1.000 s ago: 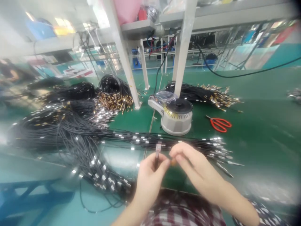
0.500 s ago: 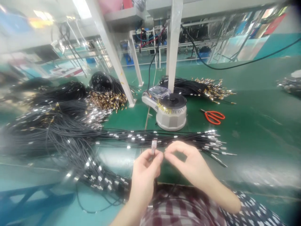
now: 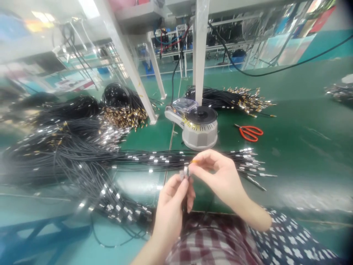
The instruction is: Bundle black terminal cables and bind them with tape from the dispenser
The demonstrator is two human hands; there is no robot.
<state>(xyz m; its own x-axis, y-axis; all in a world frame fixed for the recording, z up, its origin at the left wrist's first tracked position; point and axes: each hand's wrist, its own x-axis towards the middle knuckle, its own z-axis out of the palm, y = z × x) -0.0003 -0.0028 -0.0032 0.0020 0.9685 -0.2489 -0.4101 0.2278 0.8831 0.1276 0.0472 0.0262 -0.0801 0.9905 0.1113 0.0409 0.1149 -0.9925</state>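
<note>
So there's a small silvery piece [image 3: 185, 171] up over the near edge of the green desk [image 3: 298, 143], and the left hand [image 3: 171, 195] has it clamped between thumb and fingers. The right hand [image 3: 220, 176] is pinched on a tiny orange bit [image 3: 194, 161] right beside it; can't tell if the two actually touch. Just beyond, a long bundle of black cables [image 3: 150, 158] runs roughly along the near edge, silver tips to the right. Behind that sits a whitish round machine [image 3: 200, 136], red-handled scissors [image 3: 250, 133] to its right. More cables [image 3: 74, 106] are heaped toward the desk's left end.
</note>
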